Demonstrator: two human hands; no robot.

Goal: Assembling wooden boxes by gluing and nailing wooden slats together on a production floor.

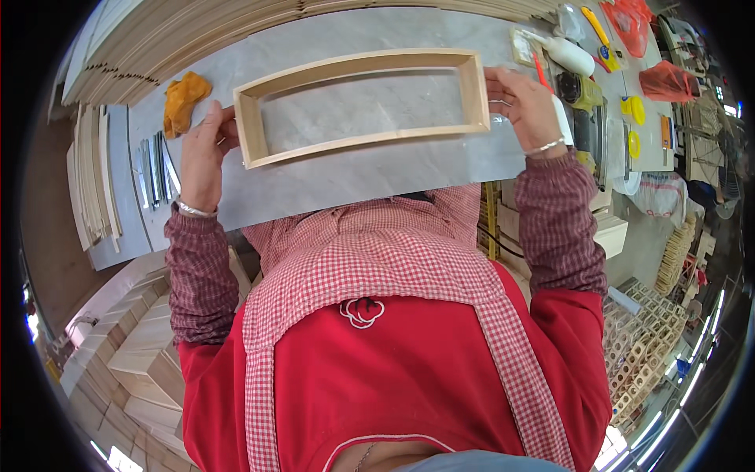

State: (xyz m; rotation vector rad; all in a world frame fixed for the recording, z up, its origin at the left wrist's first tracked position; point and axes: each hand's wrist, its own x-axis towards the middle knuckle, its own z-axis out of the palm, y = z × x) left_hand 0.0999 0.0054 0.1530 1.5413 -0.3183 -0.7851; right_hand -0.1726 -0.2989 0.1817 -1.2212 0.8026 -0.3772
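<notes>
A long, shallow rectangular wooden frame (377, 138) with open middle lies or hovers just over the grey marbled tabletop (346, 177); I cannot tell whether it touches. My left hand (206, 145) is closed at its left end, thumb up and fingers bent against the end piece. At the opposite end, my right hand (525, 102) has its fingers curled to the short side. The grey surface shows through the frame. A crumpled orange-yellow cloth (185, 102) rests just beyond my left hand.
Long wooden boards (189, 39) are stacked along the far edge, with more strips (98, 173) at left. To the right are a white squeeze bottle (570, 57), a yellow utility knife (595, 25), yellow tape rolls (633, 110) and red plastic bags (668, 81). Wooden boxes (149, 370) stand lower left.
</notes>
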